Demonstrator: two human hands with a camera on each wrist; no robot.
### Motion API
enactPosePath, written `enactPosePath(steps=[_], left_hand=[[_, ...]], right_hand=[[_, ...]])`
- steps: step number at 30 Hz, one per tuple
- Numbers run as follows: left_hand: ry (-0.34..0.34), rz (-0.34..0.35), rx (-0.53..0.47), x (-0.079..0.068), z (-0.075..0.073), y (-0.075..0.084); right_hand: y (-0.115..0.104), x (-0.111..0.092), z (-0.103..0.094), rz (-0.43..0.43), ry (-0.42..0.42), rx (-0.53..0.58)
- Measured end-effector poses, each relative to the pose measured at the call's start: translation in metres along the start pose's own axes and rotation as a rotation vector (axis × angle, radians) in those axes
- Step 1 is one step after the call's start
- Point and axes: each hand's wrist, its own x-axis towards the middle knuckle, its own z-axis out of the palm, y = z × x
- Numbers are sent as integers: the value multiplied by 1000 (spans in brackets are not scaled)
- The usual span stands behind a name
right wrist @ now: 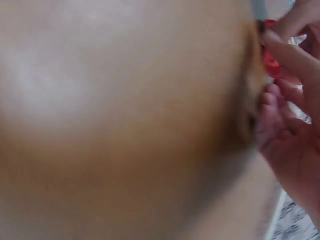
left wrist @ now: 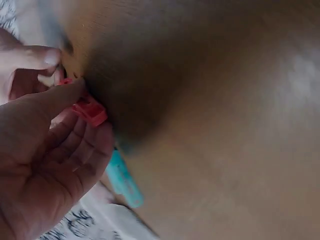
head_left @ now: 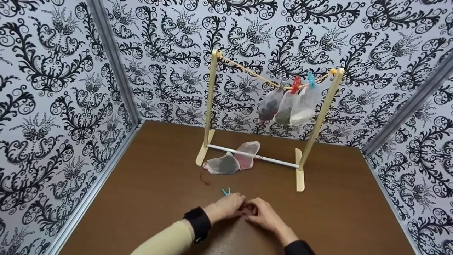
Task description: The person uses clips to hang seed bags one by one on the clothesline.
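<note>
A red clothespin (left wrist: 91,111) is between my two hands, low over the brown tabletop. My left hand (head_left: 228,206) pinches it, thumb laid across it and fingers curled below. From the other side my right hand (head_left: 263,214) meets it, its thumb (right wrist: 280,44) lying over the red plastic. In the head view the fingers mostly cover this clothespin. Just beyond the left hand, a turquoise clothespin (head_left: 226,191) lies on the table. Farther back are two small sheer pouches, one with dark contents (head_left: 223,164) and one pinkish (head_left: 247,155).
Behind the pouches stands a wooden frame (head_left: 210,102) with a white bottom rod (head_left: 276,161). Its yellow cord (head_left: 251,72) sags under several hanging pouches (head_left: 286,106), held by grey, red (head_left: 296,85) and blue clothespins. Patterned walls (head_left: 170,63) enclose the table (head_left: 148,177).
</note>
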Motion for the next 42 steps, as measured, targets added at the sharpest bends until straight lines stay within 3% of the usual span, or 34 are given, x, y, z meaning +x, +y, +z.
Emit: enactPosePath(steps=[2, 5, 10, 15, 20, 27, 35, 42], left_hand=[[27, -20, -146, 2, 4, -4], [41, -55, -344, 5, 6, -7], [50, -118, -535, 7, 8, -7], [81, -172, -587, 6, 13, -4], [92, -212, -662, 6, 15, -3], [56, -228, -710, 9, 13, -5], [154, -306, -713, 14, 17, -2], [203, -333, -760, 14, 22, -1]], right_hand=[[6, -3, 4, 43, 61, 65], [12, -6, 5, 149, 95, 246], [15, -8, 6, 289, 124, 475], [15, -10, 7, 341, 155, 525], [18, -10, 7, 310, 152, 518], [22, -11, 4, 282, 155, 528], [23, -10, 7, 299, 200, 422], [23, -11, 6, 308, 197, 448]])
